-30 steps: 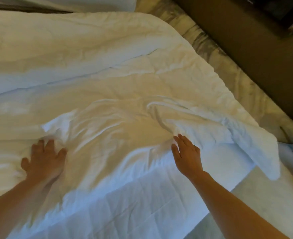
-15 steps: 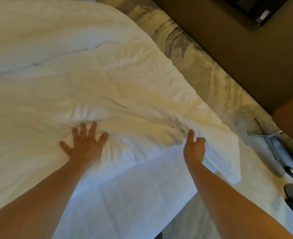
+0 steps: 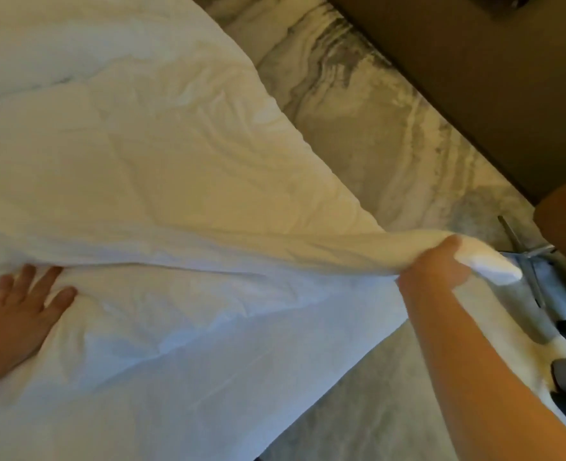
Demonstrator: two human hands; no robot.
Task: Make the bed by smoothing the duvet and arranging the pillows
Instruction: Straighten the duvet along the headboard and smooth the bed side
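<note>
A white, wrinkled duvet (image 3: 161, 154) covers the bed across the left and centre of the head view. Its near right corner is stretched out past the bed's edge, and my right hand (image 3: 438, 264) is closed around that corner, holding it above the floor. My left hand (image 3: 25, 301) lies flat on the duvet at the lower left with its fingers spread. Below the duvet's edge a white sheet (image 3: 181, 377) hangs down the near side of the bed. No pillow is in view.
Marbled grey-and-white carpet (image 3: 358, 121) runs along the bed's right side. A dark brown wall or cabinet (image 3: 474, 78) fills the upper right. A metal chair base (image 3: 534, 261) and grey objects sit on the floor at the right edge.
My right hand has closed on the duvet's corner and pulled it out to the right, off the bed. My left hand has slid left, staying flat. The ridge of folds has stretched out.
</note>
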